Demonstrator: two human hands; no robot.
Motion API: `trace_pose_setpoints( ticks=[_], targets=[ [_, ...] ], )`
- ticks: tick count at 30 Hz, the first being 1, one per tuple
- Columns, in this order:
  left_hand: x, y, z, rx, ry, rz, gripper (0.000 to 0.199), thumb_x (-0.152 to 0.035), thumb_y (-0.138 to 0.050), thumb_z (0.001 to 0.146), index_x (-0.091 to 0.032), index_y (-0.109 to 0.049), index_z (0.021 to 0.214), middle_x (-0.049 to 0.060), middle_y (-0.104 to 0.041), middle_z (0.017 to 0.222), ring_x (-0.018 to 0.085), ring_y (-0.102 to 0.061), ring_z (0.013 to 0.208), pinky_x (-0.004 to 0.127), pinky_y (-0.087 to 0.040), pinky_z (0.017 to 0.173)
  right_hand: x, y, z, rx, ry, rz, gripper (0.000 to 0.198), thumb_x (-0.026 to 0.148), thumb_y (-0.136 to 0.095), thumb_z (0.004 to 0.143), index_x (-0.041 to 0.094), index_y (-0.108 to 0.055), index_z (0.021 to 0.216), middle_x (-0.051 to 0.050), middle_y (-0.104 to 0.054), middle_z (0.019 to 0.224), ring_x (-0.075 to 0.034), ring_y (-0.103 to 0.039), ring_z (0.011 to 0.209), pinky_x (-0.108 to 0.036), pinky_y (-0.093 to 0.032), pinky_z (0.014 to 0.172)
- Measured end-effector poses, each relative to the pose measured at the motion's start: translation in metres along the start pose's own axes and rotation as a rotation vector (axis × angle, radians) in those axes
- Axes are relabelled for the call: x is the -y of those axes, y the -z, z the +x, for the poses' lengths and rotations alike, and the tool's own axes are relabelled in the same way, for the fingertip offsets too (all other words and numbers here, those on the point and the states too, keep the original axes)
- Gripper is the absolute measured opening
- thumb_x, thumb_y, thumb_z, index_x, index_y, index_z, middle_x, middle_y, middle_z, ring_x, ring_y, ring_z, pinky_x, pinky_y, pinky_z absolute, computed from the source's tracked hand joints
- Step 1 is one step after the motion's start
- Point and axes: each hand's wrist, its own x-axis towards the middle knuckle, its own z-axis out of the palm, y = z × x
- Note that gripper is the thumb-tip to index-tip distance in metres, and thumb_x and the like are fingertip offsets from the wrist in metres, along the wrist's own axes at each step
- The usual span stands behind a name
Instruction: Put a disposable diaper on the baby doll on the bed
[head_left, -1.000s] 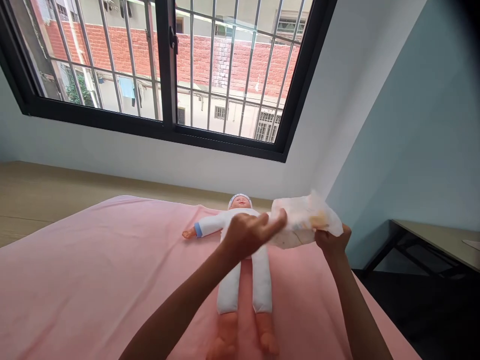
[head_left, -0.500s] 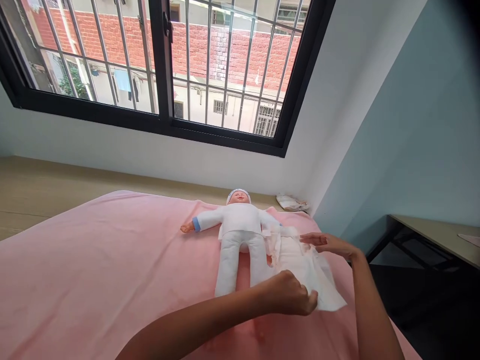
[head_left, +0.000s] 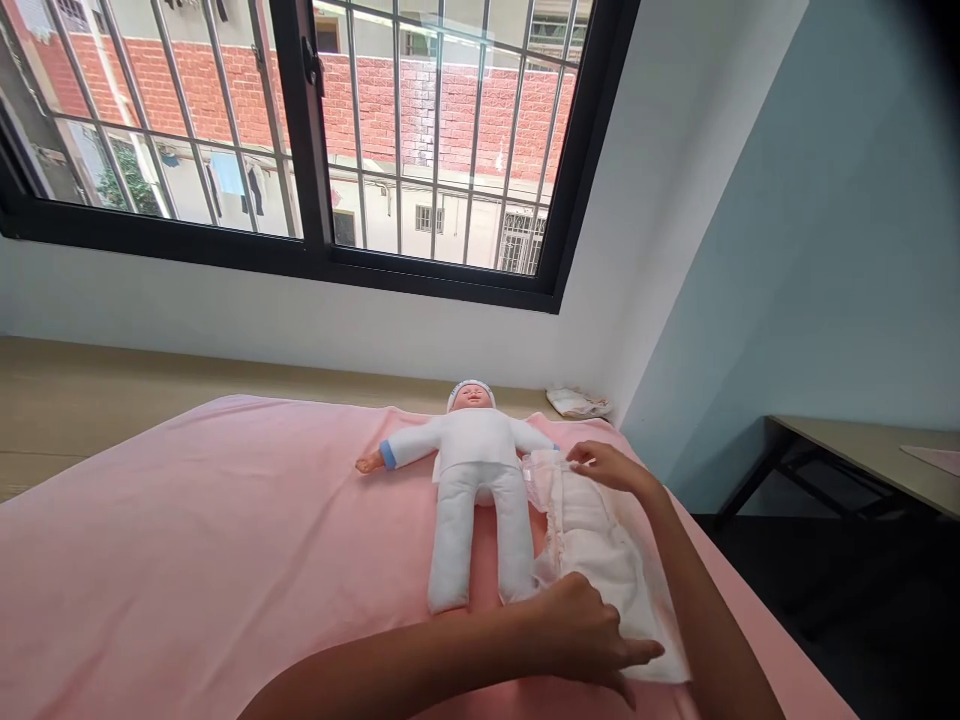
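I count one doll (head_left: 476, 440) at centre and one spread diaper (head_left: 592, 530) lower right; my left hand (head_left: 581, 628) is at its near end, right hand (head_left: 611, 466) at its far end, grips untellable.

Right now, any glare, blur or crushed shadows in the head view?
Head view: barred window brightest, a pale streak, likely a reflection, crossing its right pane near the top; head view: shadow under the black-legged table almost black, upper-right corner blacked out too; head view: left hand and diaper show no heavy blur.
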Motion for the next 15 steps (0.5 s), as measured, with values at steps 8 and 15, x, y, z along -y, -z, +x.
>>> trace_pose_setpoints(
  ticks=[8, 15],
  targets=[
    [0.042, 0.013, -0.004, 0.063, 0.273, -0.231, 0.054, -0.062, -0.043, 0.090, -0.026, -0.051, 0.129, 0.009, -0.060, 0.108, 0.028, -0.061, 0.098, 0.047, -0.056, 0.082, -0.087, 0.036, -0.031, 0.030, -0.312, 0.397, 0.072, 0.053, -0.072, 0.080, 0.013, -0.048, 0.135, -0.015, -0.056, 0.122, -0.029, -0.048, 0.122, -0.034, -0.044, 0.098],
    [0.062, -0.001, -0.013, 0.060, 0.316, -0.282, 0.077, -0.064, -0.049, 0.086, -0.029, -0.024, 0.149, 0.012, -0.051, 0.124, 0.028, -0.062, 0.098, 0.042, -0.055, 0.083, -0.093, 0.001, -0.027, 0.055, -0.272, 0.536, 0.073, 0.069, -0.068, 0.078, 0.017, -0.060, 0.130, -0.012, -0.053, 0.130, -0.032, -0.045, 0.126, -0.037, -0.047, 0.098]
  ],
)
